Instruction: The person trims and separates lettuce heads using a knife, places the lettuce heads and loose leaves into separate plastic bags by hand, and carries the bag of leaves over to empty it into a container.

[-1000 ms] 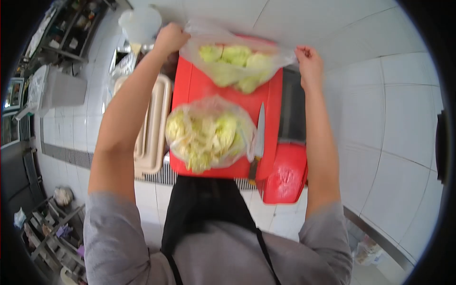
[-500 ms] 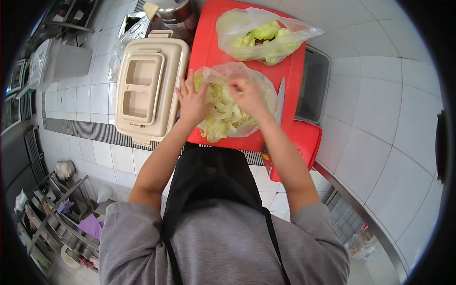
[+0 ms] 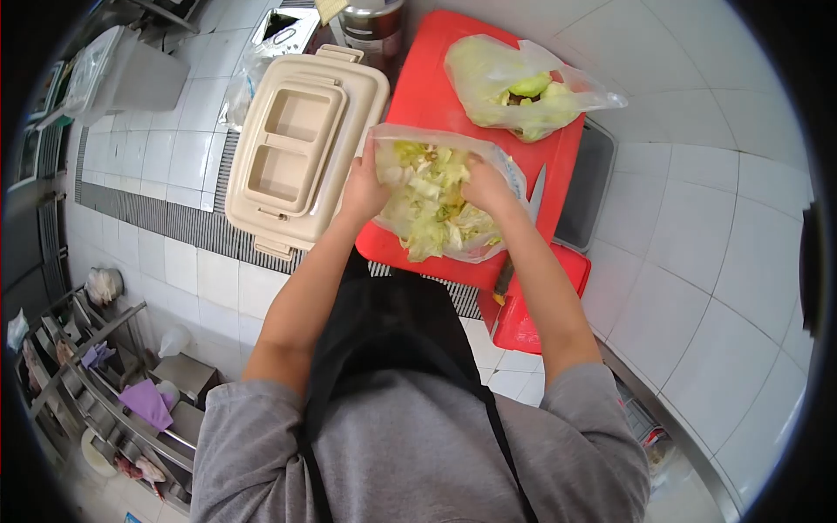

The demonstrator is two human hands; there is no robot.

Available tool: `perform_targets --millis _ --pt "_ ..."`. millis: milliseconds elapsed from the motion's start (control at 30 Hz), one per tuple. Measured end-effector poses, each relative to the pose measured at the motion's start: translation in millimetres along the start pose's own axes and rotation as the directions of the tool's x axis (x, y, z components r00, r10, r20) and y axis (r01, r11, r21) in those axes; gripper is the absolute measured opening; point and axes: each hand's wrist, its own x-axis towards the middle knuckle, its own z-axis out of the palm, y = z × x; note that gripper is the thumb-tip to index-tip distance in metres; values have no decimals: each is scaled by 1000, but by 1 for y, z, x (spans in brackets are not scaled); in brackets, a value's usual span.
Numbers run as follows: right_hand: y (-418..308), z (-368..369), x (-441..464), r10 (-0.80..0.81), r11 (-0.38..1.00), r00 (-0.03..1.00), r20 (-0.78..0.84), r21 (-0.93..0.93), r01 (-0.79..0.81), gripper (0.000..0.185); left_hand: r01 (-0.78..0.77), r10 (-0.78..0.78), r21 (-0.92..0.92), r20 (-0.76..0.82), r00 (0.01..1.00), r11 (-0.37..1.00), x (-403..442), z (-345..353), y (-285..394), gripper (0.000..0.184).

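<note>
A clear plastic bag (image 3: pixel 488 150) lies wide-mouthed on a red cutting board (image 3: pixel 432 87), filled with torn lettuce leaves (image 3: pixel 436 205). At the bag's left side, my left hand (image 3: pixel 364 187) grips its rim with the thumb up along the plastic. My right hand (image 3: pixel 488 187) reaches inside on the right, fingers curled against the lettuce and partly hidden by it. A knife (image 3: pixel 538 187) lies to the right of that hand on the board. Farther back sits a second plastic bag (image 3: pixel 488 83) with larger lettuce pieces.
Left of the board stands a beige lidded container (image 3: pixel 366 87). A grey bin (image 3: pixel 588 187) is beyond the board's right edge, with a red box-like object (image 3: pixel 558 288) nearer me. A metal pot (image 3: pixel 373 35) stands at the back.
My left hand has gone from spread fingers over the lettuce to gripping the bag's rim. My right hand has moved lower into the leaves. The bag's mouth is pulled wider.
</note>
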Motion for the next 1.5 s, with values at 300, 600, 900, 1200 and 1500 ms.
perform_targets --millis 300,600,900,1200,1500 --pt "-11 84 2 -423 850 906 23 -338 405 45 -93 92 -113 -11 996 989 9 -42 -20 81" --pt "68 4 18 202 931 979 9 -313 -189 39 -351 455 356 -273 847 866 -14 -32 -13 56" --pt "-22 103 -8 -212 976 973 -96 26 215 22 -503 351 155 546 761 850 -51 47 -27 26" --pt "33 57 -48 28 996 995 97 -87 -19 39 -588 471 302 381 796 750 -67 31 -52 40" --pt "-20 45 -23 -212 963 849 -484 -251 97 39 -542 157 503 619 770 673 -75 11 -34 40"
